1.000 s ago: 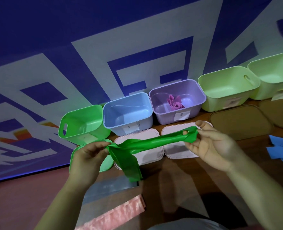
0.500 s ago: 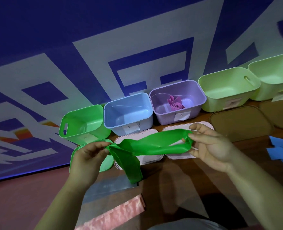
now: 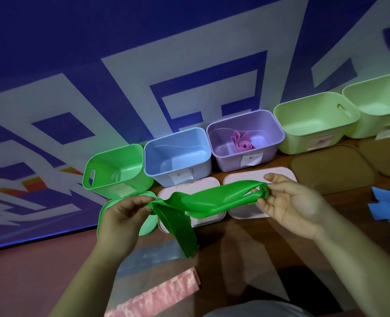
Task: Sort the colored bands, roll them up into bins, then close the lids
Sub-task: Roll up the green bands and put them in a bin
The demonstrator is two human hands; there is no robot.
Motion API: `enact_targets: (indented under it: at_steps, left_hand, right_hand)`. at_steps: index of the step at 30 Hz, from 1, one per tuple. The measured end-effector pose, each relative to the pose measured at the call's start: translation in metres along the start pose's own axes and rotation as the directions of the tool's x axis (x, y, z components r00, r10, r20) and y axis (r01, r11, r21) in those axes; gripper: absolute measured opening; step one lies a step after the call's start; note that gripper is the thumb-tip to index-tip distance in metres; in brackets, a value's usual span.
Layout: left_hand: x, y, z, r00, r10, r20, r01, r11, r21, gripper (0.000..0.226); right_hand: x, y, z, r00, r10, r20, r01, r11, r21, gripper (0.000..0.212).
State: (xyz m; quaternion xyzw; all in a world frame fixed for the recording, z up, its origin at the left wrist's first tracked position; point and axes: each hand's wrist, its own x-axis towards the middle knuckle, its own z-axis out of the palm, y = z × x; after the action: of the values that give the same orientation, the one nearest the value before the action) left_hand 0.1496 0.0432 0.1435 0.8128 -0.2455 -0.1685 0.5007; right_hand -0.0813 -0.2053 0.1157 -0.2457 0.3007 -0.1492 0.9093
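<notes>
I hold a green band (image 3: 207,201) stretched between both hands above the table. My left hand (image 3: 120,213) pinches its left part, and a loose tail hangs down below it. My right hand (image 3: 287,202) grips the right end, which is curled into a small roll at my fingertips. Behind stands a row of open bins: green bin (image 3: 116,170), blue bin (image 3: 178,154), purple bin (image 3: 244,138) with a rolled pink band (image 3: 242,143) inside, and two pale green bins (image 3: 315,122).
Lids lie in front of the bins: a green lid (image 3: 104,211), two pink lids (image 3: 278,175) and a brown lid (image 3: 331,168). Blue bands (image 3: 388,207) lie at the right edge. A pink band (image 3: 157,296) lies near me on the wooden table.
My right hand has rolled the band's right end a little and moved slightly left, so the band sags and spreads wider. My left hand has stayed put.
</notes>
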Motion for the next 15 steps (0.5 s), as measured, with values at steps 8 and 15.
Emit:
enact_targets:
  at_steps: [8, 15]
  left_hand:
    - [-0.002, 0.001, -0.002, 1.000, 0.017, -0.004, -0.016, 1.000, 0.027, 0.018]
    - [-0.004, 0.002, -0.002, 1.000, -0.008, -0.005, 0.008, 1.000, 0.011, 0.021]
  right_hand:
    - [0.003, 0.000, -0.005, 0.998, -0.060, -0.007, 0.057, 0.981, -0.185, 0.024]
    - [-0.001, -0.010, -0.019, 0.994, 0.048, 0.101, -0.026, 0.977, -0.214, 0.036]
